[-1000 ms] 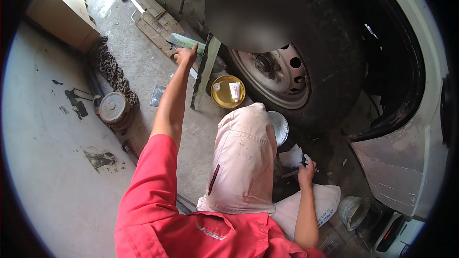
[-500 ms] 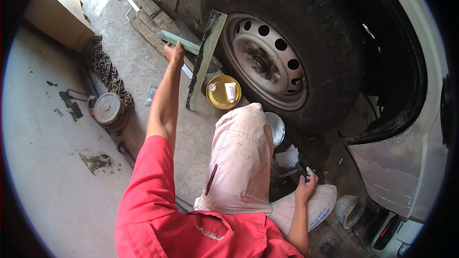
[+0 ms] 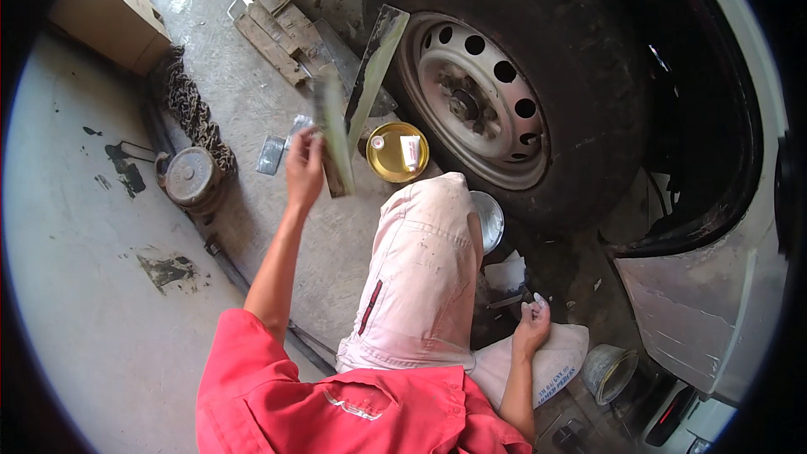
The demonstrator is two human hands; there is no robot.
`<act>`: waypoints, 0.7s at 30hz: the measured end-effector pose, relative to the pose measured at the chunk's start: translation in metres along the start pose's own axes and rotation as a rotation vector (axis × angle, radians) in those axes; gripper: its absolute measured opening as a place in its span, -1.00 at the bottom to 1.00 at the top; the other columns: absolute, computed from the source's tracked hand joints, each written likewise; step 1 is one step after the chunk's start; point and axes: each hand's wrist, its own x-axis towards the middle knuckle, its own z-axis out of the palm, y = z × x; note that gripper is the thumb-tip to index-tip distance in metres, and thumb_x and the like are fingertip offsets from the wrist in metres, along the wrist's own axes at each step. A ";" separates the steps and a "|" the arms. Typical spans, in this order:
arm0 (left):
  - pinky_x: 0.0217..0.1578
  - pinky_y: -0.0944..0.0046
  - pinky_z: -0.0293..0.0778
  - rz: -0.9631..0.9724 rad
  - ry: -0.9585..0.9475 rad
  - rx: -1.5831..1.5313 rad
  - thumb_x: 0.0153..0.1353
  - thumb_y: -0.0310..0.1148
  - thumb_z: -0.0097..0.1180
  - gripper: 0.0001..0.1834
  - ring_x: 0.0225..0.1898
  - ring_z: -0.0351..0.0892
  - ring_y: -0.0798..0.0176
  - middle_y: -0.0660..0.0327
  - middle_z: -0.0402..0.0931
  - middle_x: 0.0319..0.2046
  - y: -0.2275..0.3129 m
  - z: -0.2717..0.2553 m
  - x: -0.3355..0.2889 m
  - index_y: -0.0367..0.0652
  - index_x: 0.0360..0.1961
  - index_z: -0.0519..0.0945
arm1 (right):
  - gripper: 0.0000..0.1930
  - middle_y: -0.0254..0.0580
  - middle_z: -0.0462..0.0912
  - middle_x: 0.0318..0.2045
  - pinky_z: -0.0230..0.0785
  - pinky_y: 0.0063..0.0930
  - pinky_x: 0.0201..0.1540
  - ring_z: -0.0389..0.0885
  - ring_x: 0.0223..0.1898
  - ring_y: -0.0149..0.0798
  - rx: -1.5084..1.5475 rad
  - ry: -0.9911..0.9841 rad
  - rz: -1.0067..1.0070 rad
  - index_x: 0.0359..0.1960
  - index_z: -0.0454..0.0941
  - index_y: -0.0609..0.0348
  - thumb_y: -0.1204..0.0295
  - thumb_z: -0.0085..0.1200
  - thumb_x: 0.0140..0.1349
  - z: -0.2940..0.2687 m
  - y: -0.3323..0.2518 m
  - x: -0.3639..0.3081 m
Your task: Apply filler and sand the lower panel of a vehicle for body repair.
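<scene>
My left hand (image 3: 304,166) is closed on one edge of a long pale-green flat strip (image 3: 334,122), which is blurred by motion and held roughly upright. Just beyond it, a second green and dark strip (image 3: 377,63) leans beside the wheel. My right hand (image 3: 531,324) rests low by my knee, palm up, with curled, whitish fingertips; what it holds, if anything, I cannot make out. Near those fingers lies a dark flat piece with a white patch (image 3: 506,274). A yellow round lid (image 3: 387,170) carries a white tube (image 3: 411,151) and a small round cap (image 3: 377,143).
A large tyre on a pale rim (image 3: 462,105) stands ahead, under the vehicle's wheel arch. Wooden boards (image 3: 273,29) lie at the far left. A chain (image 3: 189,105) and a round metal object (image 3: 192,175) sit along the white panel. A tin (image 3: 610,372) lies at right.
My left hand has come nearer and down, swinging the green strip from a slanted position to nearly upright. My right hand has shifted slightly left.
</scene>
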 end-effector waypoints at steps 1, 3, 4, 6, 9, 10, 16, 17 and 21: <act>-0.24 0.37 0.51 -0.037 -0.063 -0.005 0.52 -0.42 0.10 -0.74 -0.27 0.56 0.44 0.28 0.62 -0.27 0.012 0.012 -0.014 -0.23 0.17 0.57 | -0.67 -0.19 0.71 -0.21 0.51 -0.41 -0.07 0.64 -0.24 -0.33 -0.013 -0.003 -0.035 0.18 0.57 0.34 0.56 0.15 0.41 0.002 0.003 -0.001; -0.21 0.32 0.56 -0.084 -0.159 0.054 0.50 -0.43 0.13 -0.74 -0.25 0.62 0.40 0.20 0.69 -0.23 0.018 0.033 -0.028 -0.22 0.14 0.62 | -0.68 -0.19 0.71 -0.22 0.52 -0.40 -0.06 0.65 -0.23 -0.32 0.067 -0.042 -0.026 0.18 0.57 0.34 0.56 0.13 0.42 0.006 0.007 0.000; -0.21 0.29 0.58 -0.095 -0.195 0.117 0.48 -0.43 0.15 -0.74 -0.25 0.65 0.38 0.15 0.72 -0.22 0.018 0.042 -0.030 -0.23 0.12 0.64 | -0.68 -0.19 0.71 -0.23 0.52 -0.38 -0.05 0.67 -0.22 -0.31 0.152 -0.079 -0.015 0.18 0.57 0.34 0.57 0.12 0.43 0.008 0.004 0.000; -0.22 0.31 0.56 -0.142 -0.252 0.212 0.47 -0.41 0.16 -0.72 -0.28 0.64 0.40 0.16 0.73 -0.26 0.018 0.060 -0.028 -0.26 0.13 0.65 | -0.72 -0.17 0.71 -0.26 0.52 -0.38 -0.05 0.68 -0.23 -0.30 0.117 -0.099 -0.031 0.15 0.58 0.36 0.56 0.09 0.45 0.010 -0.010 -0.001; -0.18 0.20 0.60 -0.030 -0.222 0.336 0.44 -0.36 0.20 -0.72 -0.24 0.74 0.19 0.01 0.76 -0.21 0.011 0.088 -0.020 -0.22 0.09 0.69 | -0.78 -0.13 0.71 -0.29 0.52 -0.37 -0.05 0.69 -0.25 -0.27 0.088 -0.086 -0.044 0.07 0.58 0.36 0.53 0.07 0.48 0.012 -0.014 -0.007; -0.15 0.12 0.62 -0.048 -0.242 0.397 0.41 -0.35 0.20 -0.72 -0.19 0.75 0.06 -0.04 0.75 -0.17 0.011 0.093 -0.015 -0.20 0.08 0.69 | -0.81 -0.10 0.71 -0.31 0.52 -0.36 -0.05 0.70 -0.25 -0.25 0.116 -0.071 -0.042 0.03 0.58 0.35 0.52 0.06 0.49 0.016 -0.015 -0.009; -0.07 -0.07 0.63 0.051 -0.169 0.618 0.32 -0.32 0.22 -0.74 -0.10 0.73 -0.16 -0.05 0.71 -0.13 0.004 0.112 -0.017 -0.15 -0.02 0.73 | -0.84 0.00 0.73 -0.28 0.52 -0.32 -0.11 0.72 -0.21 -0.15 -0.167 -0.092 -0.118 -0.12 0.61 0.29 0.42 0.18 0.44 0.007 -0.012 -0.016; -0.06 -0.08 0.62 0.071 -0.151 0.636 0.33 -0.31 0.21 -0.73 -0.10 0.72 -0.17 -0.04 0.69 -0.14 0.006 0.113 -0.019 -0.15 -0.01 0.72 | -0.84 0.00 0.73 -0.28 0.52 -0.32 -0.11 0.72 -0.21 -0.15 -0.168 -0.086 -0.119 -0.12 0.61 0.29 0.42 0.18 0.44 0.005 -0.006 -0.014; -0.10 -0.05 0.59 0.087 -0.088 0.623 0.39 -0.24 0.18 -0.73 -0.11 0.70 -0.16 -0.03 0.65 -0.17 0.024 0.104 -0.023 -0.17 -0.03 0.69 | -0.83 -0.01 0.74 -0.31 0.52 -0.24 -0.19 0.71 -0.31 -0.11 -0.136 -0.001 -0.130 -0.18 0.63 0.31 0.41 0.23 0.40 0.005 -0.015 -0.017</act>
